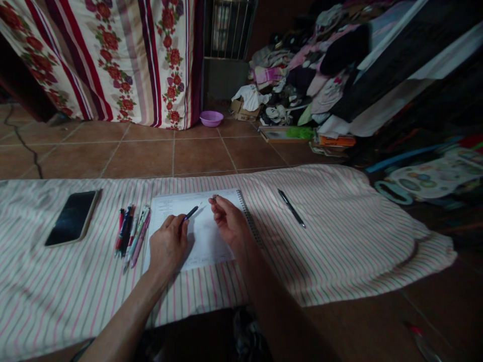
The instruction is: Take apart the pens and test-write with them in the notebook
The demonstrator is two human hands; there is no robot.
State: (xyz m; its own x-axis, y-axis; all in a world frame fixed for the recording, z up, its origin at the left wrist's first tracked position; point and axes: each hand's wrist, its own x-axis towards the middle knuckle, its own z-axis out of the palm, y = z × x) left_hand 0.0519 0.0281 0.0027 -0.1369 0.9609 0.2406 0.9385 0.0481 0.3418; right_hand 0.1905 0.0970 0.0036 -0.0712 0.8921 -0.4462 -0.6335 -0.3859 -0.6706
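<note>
My left hand (169,241) is closed around a dark pen (191,212), whose front end points up and to the right over the page. A thin, pale bit shows just past that end. Opposite it, the fingertips of my right hand (228,218) pinch a small dark piece (214,198), too small to make out fully. The two hands are apart. Beneath them lies an open spiral notebook (211,251), its wire binding along the right side and faint writing on the page.
Several pens (132,234) lie in a bunch left of the notebook, with a smartphone (72,218) farther left. A black pen (292,208) rests to the right. All are on a striped cloth (332,236). Beyond are a purple basin (212,118), a floral curtain (113,60) and heaped clothes (298,70).
</note>
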